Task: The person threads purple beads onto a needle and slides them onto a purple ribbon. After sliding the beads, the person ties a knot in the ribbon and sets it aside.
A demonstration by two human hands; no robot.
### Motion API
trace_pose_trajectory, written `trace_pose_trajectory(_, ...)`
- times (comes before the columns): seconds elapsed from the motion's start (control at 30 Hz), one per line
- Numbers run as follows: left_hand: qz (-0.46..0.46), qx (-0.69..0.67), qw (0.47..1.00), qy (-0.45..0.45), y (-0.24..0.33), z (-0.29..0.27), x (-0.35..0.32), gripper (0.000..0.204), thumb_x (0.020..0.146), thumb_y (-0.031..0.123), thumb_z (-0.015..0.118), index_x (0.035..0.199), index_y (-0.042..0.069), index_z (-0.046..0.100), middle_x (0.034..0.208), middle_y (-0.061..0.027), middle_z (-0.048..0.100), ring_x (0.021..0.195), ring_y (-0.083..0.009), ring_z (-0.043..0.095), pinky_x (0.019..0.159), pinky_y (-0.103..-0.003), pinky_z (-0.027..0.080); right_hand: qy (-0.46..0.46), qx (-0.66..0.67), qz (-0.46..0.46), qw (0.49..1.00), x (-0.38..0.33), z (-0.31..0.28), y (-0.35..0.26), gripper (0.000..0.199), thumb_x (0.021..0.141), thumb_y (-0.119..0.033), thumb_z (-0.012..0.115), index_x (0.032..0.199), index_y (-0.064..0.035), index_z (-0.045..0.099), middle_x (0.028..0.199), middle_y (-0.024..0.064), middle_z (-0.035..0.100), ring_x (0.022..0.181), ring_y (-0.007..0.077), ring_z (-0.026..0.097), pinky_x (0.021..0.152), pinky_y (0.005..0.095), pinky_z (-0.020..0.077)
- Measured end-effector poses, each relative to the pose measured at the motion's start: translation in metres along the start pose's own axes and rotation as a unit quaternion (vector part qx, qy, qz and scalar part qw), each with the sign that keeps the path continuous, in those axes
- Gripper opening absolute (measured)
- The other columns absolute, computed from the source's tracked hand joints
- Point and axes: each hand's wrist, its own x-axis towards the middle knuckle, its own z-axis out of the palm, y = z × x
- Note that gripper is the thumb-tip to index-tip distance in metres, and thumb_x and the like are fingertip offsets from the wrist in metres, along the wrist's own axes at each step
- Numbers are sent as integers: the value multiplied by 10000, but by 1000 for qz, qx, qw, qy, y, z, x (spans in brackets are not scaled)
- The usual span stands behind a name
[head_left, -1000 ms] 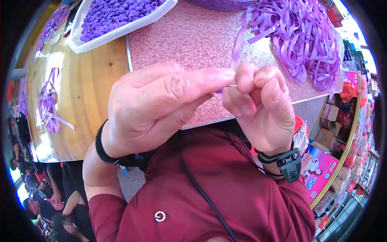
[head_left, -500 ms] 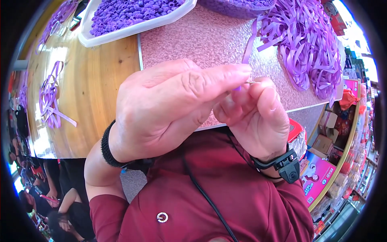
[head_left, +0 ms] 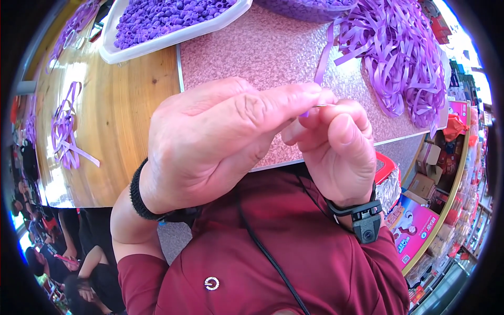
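My left hand (head_left: 210, 136) is closed, its thumb and fingers pinched at the tips over a purple ribbon (head_left: 324, 58). The ribbon runs up from behind those fingertips, and a small purple bit shows below the thumb. A thin, shiny, needle-like metal piece (head_left: 319, 106) lies between the fingertips of both hands. My right hand (head_left: 344, 144) meets the left there with fingers curled and thumb bent in. What its fingers grip is largely hidden behind my left thumb.
A white tray (head_left: 173, 39) of small purple beads stands at the back left, beside a purple round container (head_left: 299, 13). A heap of purple ribbons (head_left: 399, 63) covers the back right. More ribbon (head_left: 65, 131) lies on the wooden tabletop (head_left: 126, 121). A shelf with boxes (head_left: 428, 168) stands at right.
My right hand has shifted slightly, with its thumb turned more upright and its wrist lower. My left hand has moved a little to the left, still pinching.
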Motion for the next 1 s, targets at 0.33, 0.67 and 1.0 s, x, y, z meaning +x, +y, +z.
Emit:
trace_pose_trajectory(0.33, -3, 35, 999, -12, -2, -1, -2, 303, 736, -64, 595, 1033, -4, 608, 913, -109, 647, 647, -156, 574, 584, -245, 467, -46, -201, -99, 973, 2, -13, -1, 191, 858, -138, 557, 997, -16, 604, 987, 101, 523, 908, 246, 581, 823, 383, 500)
trace_pose_trajectory(0.67, -16, 63, 998, -18, -6, 0, 0, 298, 747, -70, 583, 1032, 6, 625, 737, -78, 609, 584, -131, 524, 526, -230, 411, -57, -231, -106, 966, 3, -16, -3, 189, 858, -166, 557, 1008, -64, 611, 954, 97, 534, 848, 242, 527, 780, 350, 440)
trace_pose_trajectory(1.0, -90, -72, 993, -19, -2, 0, -1, 262, 803, -50, 527, 1043, 2, 618, 803, -57, 611, 645, -93, 549, 589, -206, 455, 45, -384, -116, 915, 2, -2, -17, 268, 894, -176, 477, 1011, 47, 567, 915, 104, 565, 825, 137, 516, 752, 262, 401)
